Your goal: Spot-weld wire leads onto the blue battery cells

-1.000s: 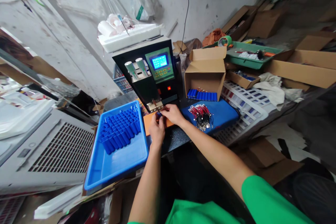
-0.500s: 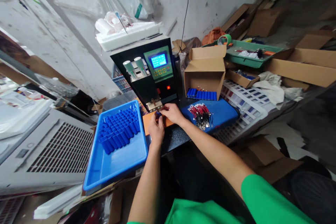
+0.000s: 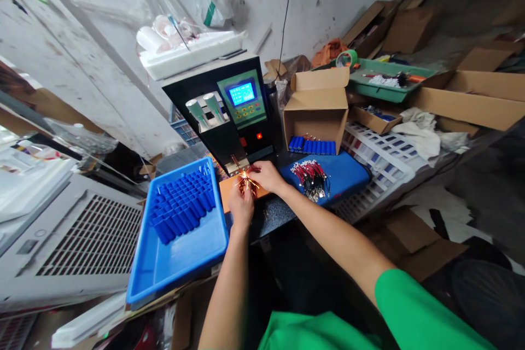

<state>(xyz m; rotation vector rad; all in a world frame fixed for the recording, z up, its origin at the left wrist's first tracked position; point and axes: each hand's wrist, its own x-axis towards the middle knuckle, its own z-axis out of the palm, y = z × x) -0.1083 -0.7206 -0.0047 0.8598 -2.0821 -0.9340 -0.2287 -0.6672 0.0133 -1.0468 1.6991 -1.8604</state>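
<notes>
Sparks [image 3: 245, 176] burst over the orange board [image 3: 224, 196], at the foot of the machine [image 3: 223, 147], hiding the piece at the fingertips. Room there is tight: the machine closes the far side, and the tray's [image 3: 184, 262] wall stands just left of the left hand [image 3: 241, 205]. Towards the body the counter [image 3: 271, 220] ends close by, its edge running below the right wrist. To the right, a dark strip of counter separates the board from the blue pad [image 3: 348, 172].

The piece lies beyond the left hand's fingertips and left of the right hand's [image 3: 266, 176]. Both hands are curled, fingertips nearly meeting at the glare; whether either is closed on something, I cannot tell.

Farther out, blue cells [image 3: 182, 208] stand packed in the tray's far part, wires [image 3: 311, 178] lie bunched on the pad, and more cells sit in the open box [image 3: 315, 123].
</notes>
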